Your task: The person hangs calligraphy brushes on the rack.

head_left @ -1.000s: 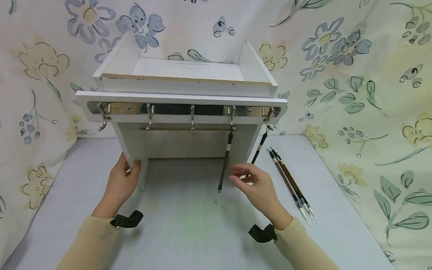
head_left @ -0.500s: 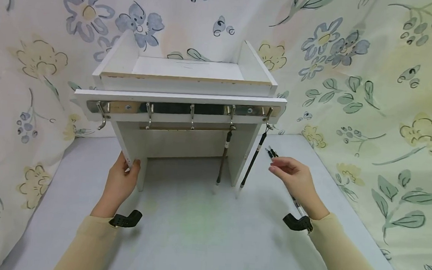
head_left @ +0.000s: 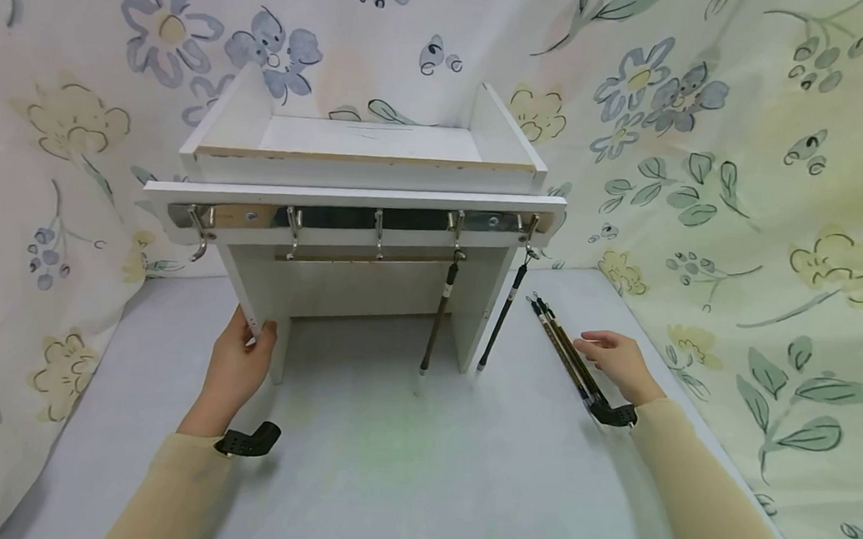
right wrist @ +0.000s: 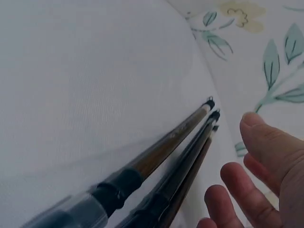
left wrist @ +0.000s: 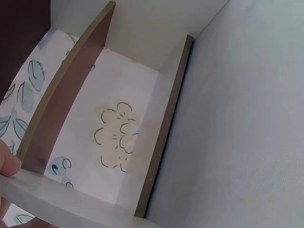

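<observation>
My left hand (head_left: 236, 373) grips the lower front of the left side panel of a white wooden shelf (head_left: 363, 173); in the left wrist view a fingertip (left wrist: 8, 161) shows at the panel edge. My right hand (head_left: 620, 366) is over the table's right side, fingers loosely bent and holding nothing. Just left of it lie three writing brushes (head_left: 563, 345), dark-handled with hanging loops and clear caps. The right wrist view shows thumb and fingers apart from these brushes (right wrist: 164, 149). From the shelf's two rightmost hooks hang a brown brush (head_left: 439, 316) and a black brush (head_left: 504, 312).
A metal strip with several hooks (head_left: 294, 231) runs along the shelf's front; the three leftmost carry nothing. Above it is an open tray top (head_left: 380, 138). A flowered cloth (head_left: 779, 244) stands behind and beside the white table (head_left: 386, 483).
My right hand has moved away from the rightmost hanging brush, out to the right beside the lying brushes. Both hanging brushes have swung slightly. My left hand keeps its hold on the panel.
</observation>
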The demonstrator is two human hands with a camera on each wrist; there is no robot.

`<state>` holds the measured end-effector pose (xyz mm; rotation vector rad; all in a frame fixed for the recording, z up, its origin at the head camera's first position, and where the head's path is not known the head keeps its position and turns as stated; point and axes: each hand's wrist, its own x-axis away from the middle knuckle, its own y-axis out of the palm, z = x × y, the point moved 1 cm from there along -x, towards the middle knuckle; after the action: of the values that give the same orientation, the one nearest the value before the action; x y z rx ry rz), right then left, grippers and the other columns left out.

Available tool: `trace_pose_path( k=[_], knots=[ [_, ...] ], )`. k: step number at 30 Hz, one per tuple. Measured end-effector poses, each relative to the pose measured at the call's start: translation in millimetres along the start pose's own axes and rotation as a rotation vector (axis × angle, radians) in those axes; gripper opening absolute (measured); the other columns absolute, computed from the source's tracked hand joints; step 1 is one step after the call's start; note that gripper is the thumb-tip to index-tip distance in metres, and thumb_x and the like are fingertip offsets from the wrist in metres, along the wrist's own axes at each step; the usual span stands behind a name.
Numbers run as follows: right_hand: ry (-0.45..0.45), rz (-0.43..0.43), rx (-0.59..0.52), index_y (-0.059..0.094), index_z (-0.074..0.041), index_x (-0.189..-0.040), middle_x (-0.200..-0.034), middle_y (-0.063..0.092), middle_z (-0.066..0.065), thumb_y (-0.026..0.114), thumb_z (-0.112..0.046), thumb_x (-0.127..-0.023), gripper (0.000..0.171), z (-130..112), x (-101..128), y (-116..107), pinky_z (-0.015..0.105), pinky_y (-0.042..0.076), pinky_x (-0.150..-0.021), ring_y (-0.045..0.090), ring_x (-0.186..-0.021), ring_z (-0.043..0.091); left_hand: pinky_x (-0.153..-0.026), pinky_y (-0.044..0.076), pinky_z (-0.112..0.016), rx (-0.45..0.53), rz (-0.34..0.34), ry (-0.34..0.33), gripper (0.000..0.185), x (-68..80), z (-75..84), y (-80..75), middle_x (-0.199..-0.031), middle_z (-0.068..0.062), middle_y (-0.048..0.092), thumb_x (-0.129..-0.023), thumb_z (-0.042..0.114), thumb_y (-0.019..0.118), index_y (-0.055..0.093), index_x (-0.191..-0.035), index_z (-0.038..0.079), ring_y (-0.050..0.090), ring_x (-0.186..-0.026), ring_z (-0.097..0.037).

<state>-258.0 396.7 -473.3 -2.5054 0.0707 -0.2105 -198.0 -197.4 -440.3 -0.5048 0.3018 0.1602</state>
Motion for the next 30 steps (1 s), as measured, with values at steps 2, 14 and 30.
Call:
trace_pose_path(
  k=[2, 14, 30],
  knots=[
    [0.045, -0.001, -0.001, 0.055, -0.002, -0.133, -0.113, 0.064, 0.015, 0.067, -0.038, -0.091, 0.056, 9, -3, -1, 0.033, 0.053, -0.077, 0.062, -0.094, 0.025, -0.09, 0.045, -0.062, 0.003, -0.002, 0.001, 0.048, 0.0, -0.4, 0.2, -0.141, -0.026, 0.043, -0.102, 0.025, 0.045, 0.035, -0.145, 0.006, 0.046, -0.125, -0.046],
    [0.053, -0.002, 0.104, 0.061, -0.004, -0.125, -0.11, 0.066, 0.012, 0.068, -0.037, -0.091, 0.048, 22, -9, 3, 0.029, 0.051, -0.074, 0.058, -0.097, 0.023, -0.09, 0.045, -0.061, -0.006, 0.007, -0.009, 0.046, 1.2, 0.5, 1.1, -0.14, -0.026, 0.045, -0.102, 0.024, 0.045, 0.037, -0.143, 0.005, 0.047, -0.124, -0.045],
    [0.051, -0.027, 0.154, 0.065, 0.001, -0.116, -0.125, 0.058, 0.023, 0.069, -0.033, -0.09, 0.043, 11, -7, 10, 0.049, 0.044, -0.095, 0.051, -0.115, 0.036, -0.09, 0.046, -0.06, -0.017, 0.011, -0.009, 0.045, -0.7, 1.3, 0.7, -0.139, -0.027, 0.045, -0.102, 0.024, 0.045, 0.037, -0.142, 0.003, 0.048, -0.123, -0.045]
  ],
)
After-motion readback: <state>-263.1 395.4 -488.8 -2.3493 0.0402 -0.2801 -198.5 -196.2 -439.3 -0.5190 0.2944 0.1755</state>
